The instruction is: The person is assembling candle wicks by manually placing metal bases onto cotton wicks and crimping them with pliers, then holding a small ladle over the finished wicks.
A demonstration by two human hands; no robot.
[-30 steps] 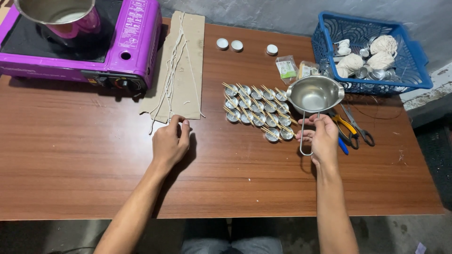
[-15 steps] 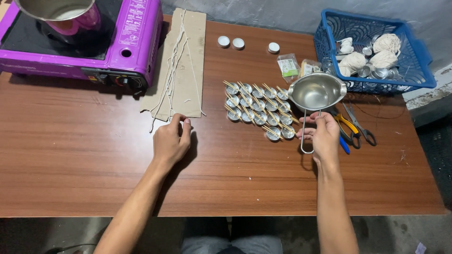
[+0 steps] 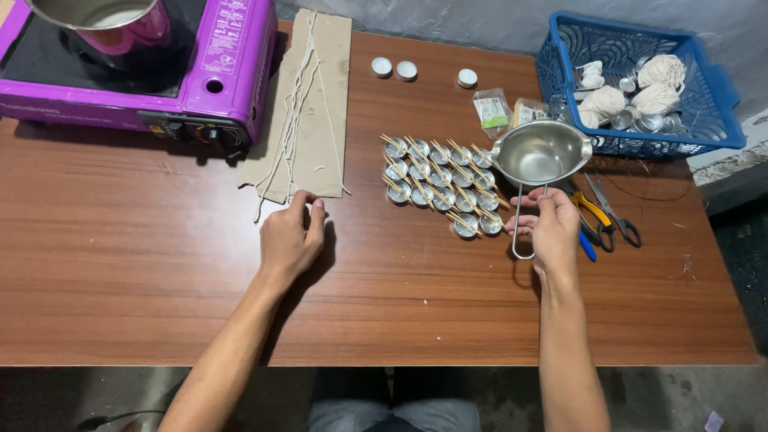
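My right hand [image 3: 552, 228] grips the wire handle of a small steel pouring pot [image 3: 541, 152], held just right of several small round metal cups [image 3: 438, 183] with wooden sticks laid across them. My left hand [image 3: 291, 238] rests on the wooden table [image 3: 128, 272], fingers curled at the near edge of a cardboard sheet [image 3: 322, 104] that carries several white wick strings [image 3: 293, 120].
A purple portable stove [image 3: 200, 72] with a steel pot [image 3: 96, 12] stands at the far left. A blue basket [image 3: 720, 112] of string balls and cups sits far right. Pliers and scissors [image 3: 604, 220] lie right of my hand. Three small white cups [image 3: 406, 70] and packets [image 3: 492, 110] lie farther back.
The right hand and pouring pot have barely shifted. The left hand stays at the cardboard's edge.
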